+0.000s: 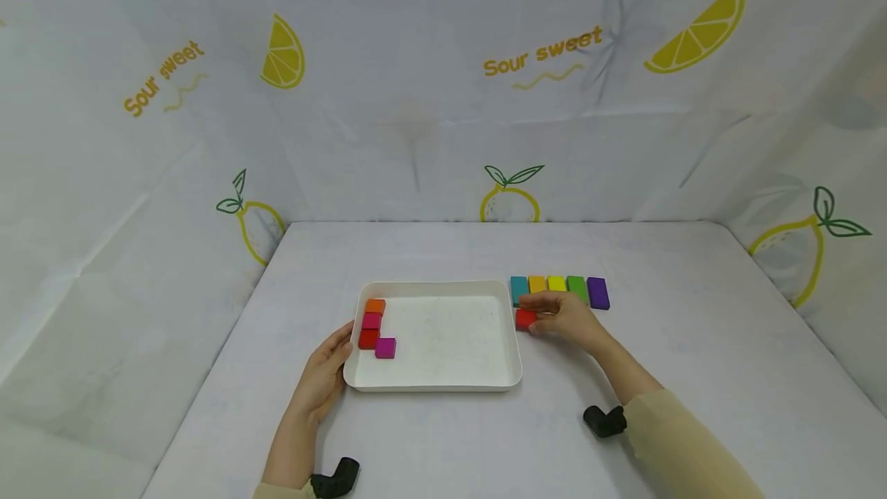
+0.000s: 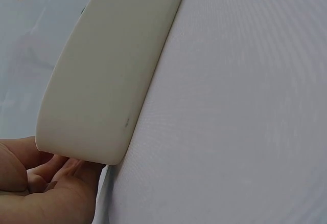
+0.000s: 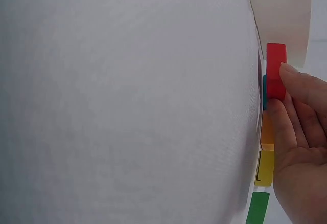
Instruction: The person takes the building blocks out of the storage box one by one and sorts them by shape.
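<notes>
My right hand (image 1: 564,318) pinches a red block (image 3: 276,70) between thumb and fingers, just outside the tray's right wall. Beyond that hand stands a row of blocks: blue (image 1: 519,291), orange (image 1: 537,283), yellow (image 1: 557,283), green (image 1: 577,289) and purple (image 1: 598,293). My left hand (image 1: 324,372) holds the left side of the white tray (image 1: 443,388), its fingers bent against the wall. Inside the tray, an orange block (image 1: 375,306), a pink block (image 1: 371,321) and a red block (image 1: 369,339) line the left side. A magenta block (image 1: 385,348) lies right beside the red one.
A white cloth covers the table (image 1: 443,445). Behind it hangs a white curtain (image 1: 388,145) with lemon prints. Black straps with mounts (image 1: 604,421) sit at both wrists.
</notes>
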### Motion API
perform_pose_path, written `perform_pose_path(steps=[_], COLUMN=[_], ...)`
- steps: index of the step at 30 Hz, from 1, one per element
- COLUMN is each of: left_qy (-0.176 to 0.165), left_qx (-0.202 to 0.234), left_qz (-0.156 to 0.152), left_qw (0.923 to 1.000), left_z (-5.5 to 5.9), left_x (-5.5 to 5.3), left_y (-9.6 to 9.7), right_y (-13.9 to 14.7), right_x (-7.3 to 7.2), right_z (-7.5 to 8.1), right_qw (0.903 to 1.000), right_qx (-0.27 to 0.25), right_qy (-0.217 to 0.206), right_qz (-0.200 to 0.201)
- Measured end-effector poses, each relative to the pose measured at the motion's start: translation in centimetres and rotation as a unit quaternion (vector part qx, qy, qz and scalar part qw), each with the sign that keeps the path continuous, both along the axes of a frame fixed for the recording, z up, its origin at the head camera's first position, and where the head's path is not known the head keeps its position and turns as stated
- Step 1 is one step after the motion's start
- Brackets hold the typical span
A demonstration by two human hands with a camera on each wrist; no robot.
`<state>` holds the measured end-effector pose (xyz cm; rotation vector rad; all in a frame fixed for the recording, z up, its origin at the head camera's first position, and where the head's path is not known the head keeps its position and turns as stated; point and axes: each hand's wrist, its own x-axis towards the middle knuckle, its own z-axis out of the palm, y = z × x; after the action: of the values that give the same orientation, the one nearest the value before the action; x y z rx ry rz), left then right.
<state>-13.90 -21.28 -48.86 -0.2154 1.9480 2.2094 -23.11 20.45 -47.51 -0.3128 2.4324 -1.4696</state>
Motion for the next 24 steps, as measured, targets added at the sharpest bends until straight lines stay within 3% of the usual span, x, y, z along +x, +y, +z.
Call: perform_pose_path(steps=[10, 24], left_qy=[-0.001, -0.002], left_qx=[0.001, 0.003], left_qz=[0.0, 0.0], left_qw=[1.0, 1.0], left_z=[-0.14, 0.02], left_x=[0.1, 0.05], left_y=[0.0, -0.01], right_y=[-0.08, -0.19], right_x=[-0.2, -0.19], right_z=[-0.37, -0.43], right_qw=[0.9994, 0.9994], right_qx=[-0.014, -0.016], right_qy=[0.01, 0.009], right_qz=[0.029, 0.029])
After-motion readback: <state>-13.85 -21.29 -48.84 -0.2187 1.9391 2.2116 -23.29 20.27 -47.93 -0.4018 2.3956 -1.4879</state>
